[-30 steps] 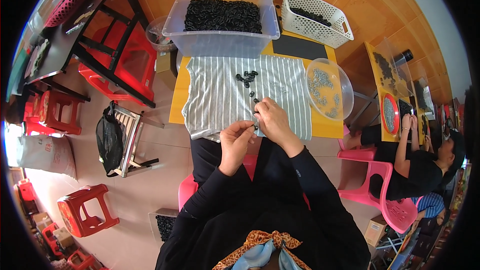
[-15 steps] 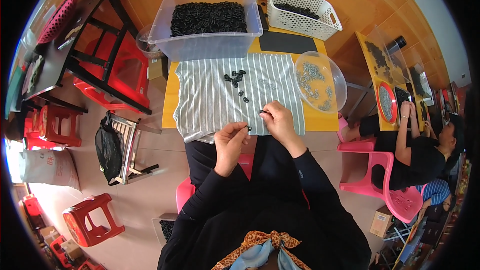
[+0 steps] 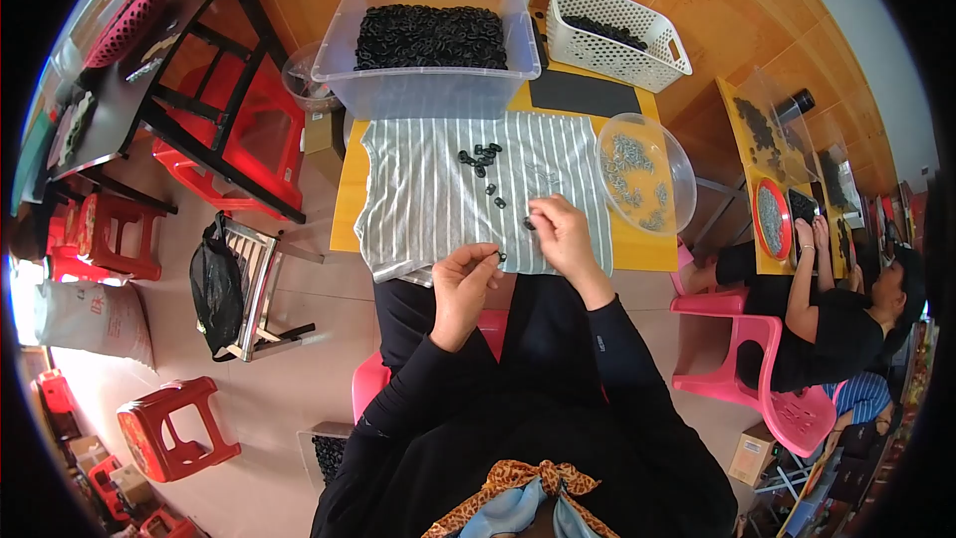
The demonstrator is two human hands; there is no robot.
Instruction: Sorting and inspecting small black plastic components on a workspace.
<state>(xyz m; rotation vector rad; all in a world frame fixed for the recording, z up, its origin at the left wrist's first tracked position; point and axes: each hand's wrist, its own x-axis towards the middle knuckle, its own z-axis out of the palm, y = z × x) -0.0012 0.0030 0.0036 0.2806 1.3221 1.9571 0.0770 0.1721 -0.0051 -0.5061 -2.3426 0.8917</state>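
Note:
Pinched between the thumb and fingers of my left hand (image 3: 464,291) is a small black piece (image 3: 501,257), held over the near edge of a grey-and-white striped cloth (image 3: 418,179). My right hand (image 3: 564,247) is closed just to the right and a little farther away. A small black oval piece (image 3: 529,223) shows at its fingertips. Several black oval pieces (image 3: 482,154) lie in a loose cluster on the cloth, two of them trailing toward my hands. Some thin, pale metal bits (image 3: 543,177) rest on the cloth beyond my right hand.
A clear plastic bin (image 3: 428,95) of black pieces stands at the back, beside a white perforated basket (image 3: 617,52). A round clear tray (image 3: 680,164) of small metal parts sits on the right. Farther right, a person (image 3: 841,304) works at another table near a pink chair (image 3: 767,349).
My head view has shifted slightly, moving the table a little right and down. My right hand has turned slightly at the wrist; my left keeps its pinch on the small piece.

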